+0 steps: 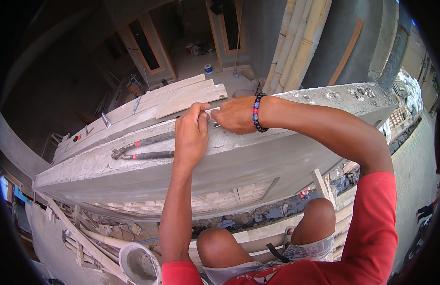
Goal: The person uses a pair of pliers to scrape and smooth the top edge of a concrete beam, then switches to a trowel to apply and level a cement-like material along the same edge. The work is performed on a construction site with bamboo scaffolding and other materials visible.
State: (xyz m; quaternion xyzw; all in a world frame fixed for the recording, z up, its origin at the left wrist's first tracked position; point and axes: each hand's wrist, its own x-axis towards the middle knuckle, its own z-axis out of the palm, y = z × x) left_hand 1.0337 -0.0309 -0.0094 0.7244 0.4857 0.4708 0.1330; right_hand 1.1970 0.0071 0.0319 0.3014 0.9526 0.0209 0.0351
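Observation:
My left hand (191, 133) and my right hand (235, 115) meet over the rough concrete top of a low wall (101, 151). The left thumb and fingers are pinched together, their tips close to the right hand. Curled fingers close the right hand, which wears a beaded bracelet (256, 112) at the wrist. Whatever small thing lies between the fingertips cannot be made out. A pair of end-cutting pincers (118, 153) with black and red handles lies on the wall top, left of my left hand. Part of its handles disappears behind that hand and wrist.
Wooden planks (186, 95) lie along the wall's far side, with a silver tool (136, 105) on them. Bamboo poles (296, 45) rise beyond the wall at the right. A bucket of grey mortar (140, 264) stands low at the left, beside timber scaffolding (82, 237).

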